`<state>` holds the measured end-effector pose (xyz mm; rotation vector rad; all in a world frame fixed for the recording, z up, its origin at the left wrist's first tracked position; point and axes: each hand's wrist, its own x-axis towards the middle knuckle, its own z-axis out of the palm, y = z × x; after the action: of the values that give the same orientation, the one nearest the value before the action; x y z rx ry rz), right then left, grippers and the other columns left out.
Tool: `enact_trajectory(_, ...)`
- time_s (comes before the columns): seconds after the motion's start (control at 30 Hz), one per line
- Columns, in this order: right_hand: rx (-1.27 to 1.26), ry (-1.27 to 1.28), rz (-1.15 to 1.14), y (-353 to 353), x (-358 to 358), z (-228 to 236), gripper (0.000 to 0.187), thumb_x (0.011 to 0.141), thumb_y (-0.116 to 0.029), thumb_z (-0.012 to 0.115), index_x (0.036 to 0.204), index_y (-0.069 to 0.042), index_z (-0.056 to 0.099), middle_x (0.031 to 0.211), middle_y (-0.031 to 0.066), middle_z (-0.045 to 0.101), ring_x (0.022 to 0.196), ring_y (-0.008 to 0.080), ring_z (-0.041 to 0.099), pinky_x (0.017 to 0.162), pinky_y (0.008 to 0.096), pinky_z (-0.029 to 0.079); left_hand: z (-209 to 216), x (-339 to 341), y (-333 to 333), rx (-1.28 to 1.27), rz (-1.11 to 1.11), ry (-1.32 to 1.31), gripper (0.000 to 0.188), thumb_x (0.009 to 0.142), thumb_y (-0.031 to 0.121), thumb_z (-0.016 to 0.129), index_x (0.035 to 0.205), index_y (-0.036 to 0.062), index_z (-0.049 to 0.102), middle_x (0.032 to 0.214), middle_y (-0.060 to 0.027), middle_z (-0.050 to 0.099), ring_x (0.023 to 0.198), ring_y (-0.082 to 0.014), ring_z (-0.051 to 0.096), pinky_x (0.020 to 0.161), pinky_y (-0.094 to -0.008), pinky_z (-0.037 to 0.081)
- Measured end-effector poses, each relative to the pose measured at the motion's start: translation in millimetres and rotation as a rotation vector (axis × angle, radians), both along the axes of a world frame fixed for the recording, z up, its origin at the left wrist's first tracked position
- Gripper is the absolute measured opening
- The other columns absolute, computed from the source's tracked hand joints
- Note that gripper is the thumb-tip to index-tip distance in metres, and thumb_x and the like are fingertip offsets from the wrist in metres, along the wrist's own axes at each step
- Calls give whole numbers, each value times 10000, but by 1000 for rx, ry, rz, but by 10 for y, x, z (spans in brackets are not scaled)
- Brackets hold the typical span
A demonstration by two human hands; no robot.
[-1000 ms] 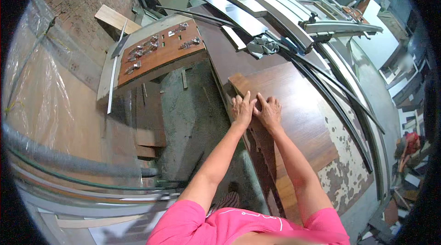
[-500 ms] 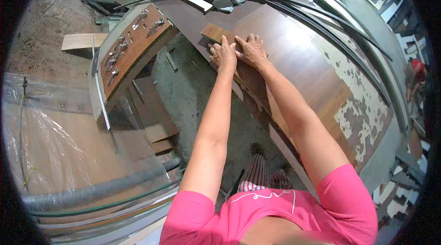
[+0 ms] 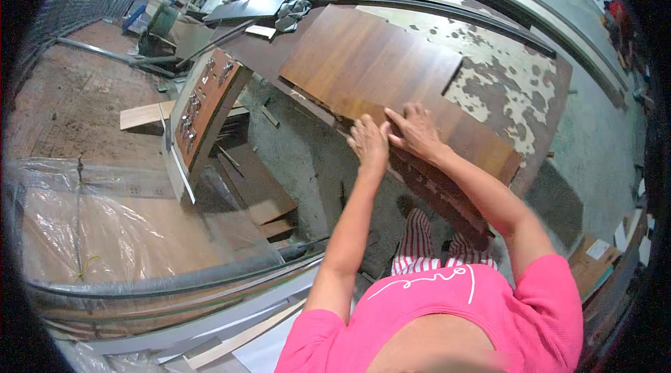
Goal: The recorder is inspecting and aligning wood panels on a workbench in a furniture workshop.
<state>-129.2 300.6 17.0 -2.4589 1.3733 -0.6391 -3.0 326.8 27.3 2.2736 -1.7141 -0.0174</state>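
A glossy brown wood-grain panel [image 3: 377, 51] lies on a work surface with a patchy cream-and-brown top [image 3: 489, 86]. A lighter brown strip [image 3: 347, 105] runs along its near edge. At that edge my left hand [image 3: 369, 141] presses down, with its fingers lying over the strip. Beside it, nearly touching, my right hand [image 3: 417, 132] rests on the wood with fingers spread and the thumb toward the left hand. What lies beneath the palms is hidden. A short dark bar [image 3: 453, 76] sits at the panel's far right edge.
Long dark and pale profiles [image 3: 482, 20] lie along the far side of the surface. A tilted board with metal fittings [image 3: 203, 104] stands at left. Plastic-wrapped sheets [image 3: 140, 226] fill the lower left. Offcuts [image 3: 269, 116] lie on the floor between.
My view has shifted. Both hands have moved nearer to me and rightward along the panel's near edge. More of the panel's left end now shows beyond them.
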Motion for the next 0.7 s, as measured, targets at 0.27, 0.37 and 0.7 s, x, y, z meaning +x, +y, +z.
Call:
enact_trajectory(0.27,-1,-18,-43,1178,-1621,154,600,665,-304,670,1214,-146,486,1011,128,443,952,290,415,799,405,357,57,-1318,882,62,-378,25,321,745,392,619,824,92,534,806,-97,590,787,-277,577,668,-429,381)
enact_trajectory(0.37,-5,21,-45,1332,-1814,170,617,659,-287,684,1226,-155,479,973,109,411,933,277,407,795,389,358,98,-1472,962,146,-432,53,336,754,405,608,803,80,540,780,-111,611,775,-283,596,662,-433,382)
enact_trajectory(0.7,-4,62,-44,1298,-1730,195,634,652,-297,697,1229,-154,477,978,100,407,926,270,401,790,381,354,180,-1284,801,290,-500,243,394,726,444,635,754,54,581,718,-144,619,744,-309,616,649,-414,466)
